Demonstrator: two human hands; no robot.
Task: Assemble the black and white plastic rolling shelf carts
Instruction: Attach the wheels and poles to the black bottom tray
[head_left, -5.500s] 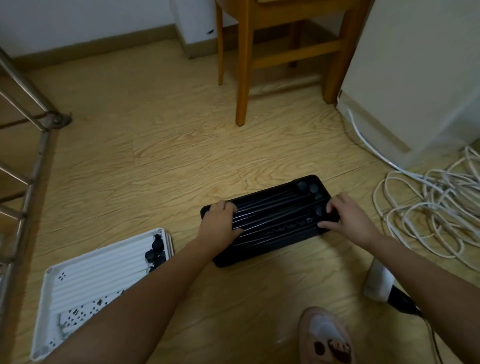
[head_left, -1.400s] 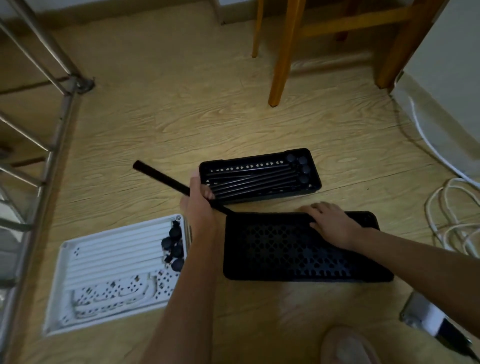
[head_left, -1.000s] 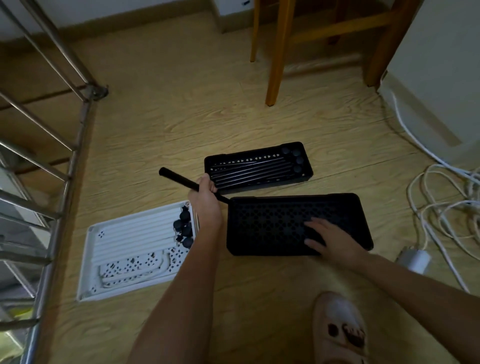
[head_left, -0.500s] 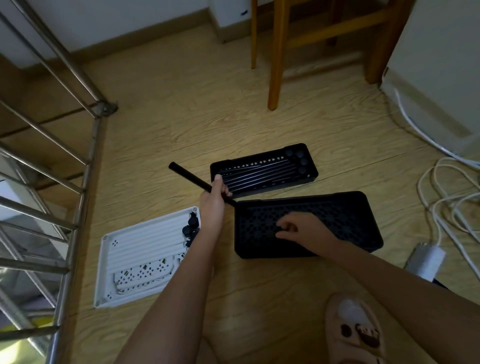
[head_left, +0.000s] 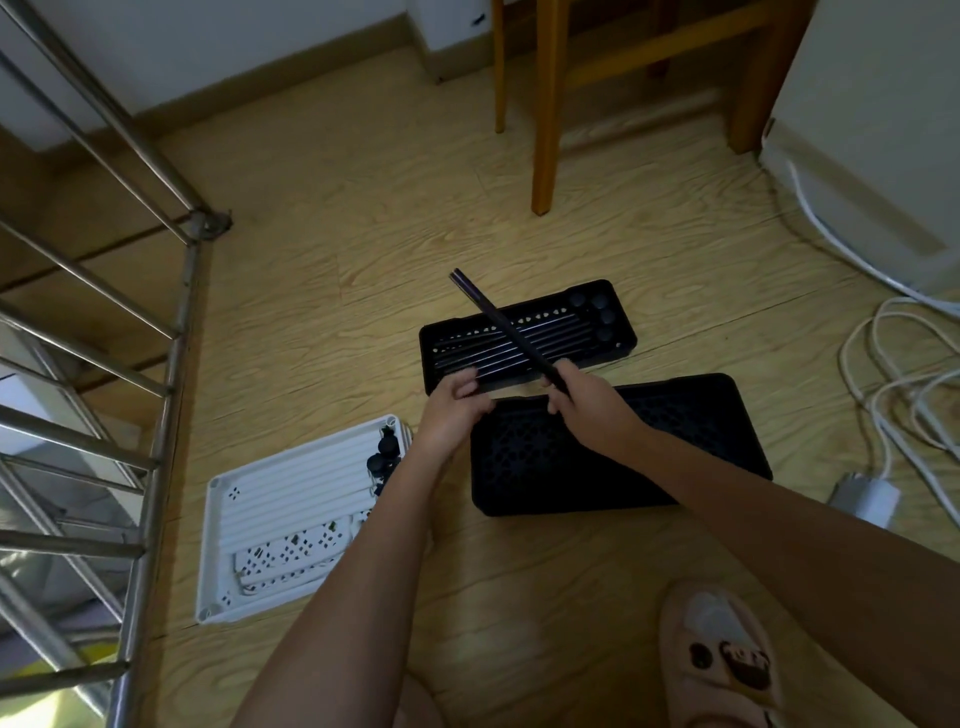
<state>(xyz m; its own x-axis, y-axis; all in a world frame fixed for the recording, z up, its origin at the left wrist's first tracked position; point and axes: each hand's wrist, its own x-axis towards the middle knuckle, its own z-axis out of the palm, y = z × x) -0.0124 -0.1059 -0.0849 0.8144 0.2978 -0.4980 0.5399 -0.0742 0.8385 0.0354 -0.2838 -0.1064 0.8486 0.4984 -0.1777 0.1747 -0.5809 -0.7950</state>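
While the right hand (head_left: 587, 402) closes its grip round a black rod (head_left: 501, 325) slanting over the centre tray (head_left: 621, 349), the left hand (head_left: 452, 410) curls at that tray's near corner, its grip unclear.

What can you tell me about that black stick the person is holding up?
The black rod is thin, straight and dark with a slight sheen; I cannot tell whether it is plastic or metal. It tilts up and away to the left, above the black tray of rods. The right hand grips its lower end, and its upper end is free.
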